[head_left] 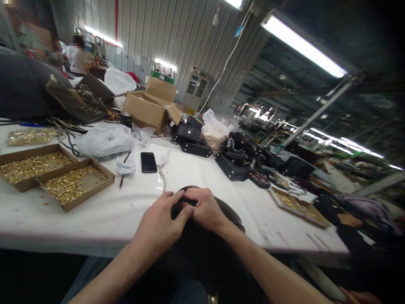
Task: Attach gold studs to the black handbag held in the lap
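Both my hands rest on a black leather bag piece [232, 213] that lies at the near edge of the white table [126, 211]. My left hand [163, 219] presses on its top with the fingers curled, the fingertips meeting those of my right hand [205, 209]. My right hand grips the same piece from the right side. What the fingers pinch between them is hidden. Part of the black piece hangs down over the table edge toward my lap.
Two cardboard trays of gold metal fittings [68, 181] stand at the left, a black phone [148, 162] and crumpled plastic [106, 139] behind them. Several black bags [230, 166] and another tray [297, 207] lie at the right. Open cartons [148, 109] and people sit farther back.
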Demonstrator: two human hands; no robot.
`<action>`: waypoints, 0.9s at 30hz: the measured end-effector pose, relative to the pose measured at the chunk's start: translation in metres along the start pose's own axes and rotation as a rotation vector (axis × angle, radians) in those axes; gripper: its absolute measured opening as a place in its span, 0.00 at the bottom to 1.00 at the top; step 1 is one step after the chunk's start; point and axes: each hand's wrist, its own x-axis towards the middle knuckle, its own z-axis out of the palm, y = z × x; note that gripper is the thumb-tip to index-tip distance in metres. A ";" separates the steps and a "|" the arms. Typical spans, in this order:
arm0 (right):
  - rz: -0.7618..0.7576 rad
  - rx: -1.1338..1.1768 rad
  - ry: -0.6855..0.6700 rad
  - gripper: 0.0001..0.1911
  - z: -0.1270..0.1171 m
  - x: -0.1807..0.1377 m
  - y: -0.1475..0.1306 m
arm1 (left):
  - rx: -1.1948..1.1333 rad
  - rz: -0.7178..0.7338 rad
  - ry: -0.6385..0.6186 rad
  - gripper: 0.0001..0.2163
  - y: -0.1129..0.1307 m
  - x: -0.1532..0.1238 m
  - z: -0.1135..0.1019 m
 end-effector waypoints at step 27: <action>-0.077 -0.054 -0.070 0.14 -0.010 -0.002 0.011 | -0.202 0.018 -0.260 0.14 -0.037 0.039 -0.016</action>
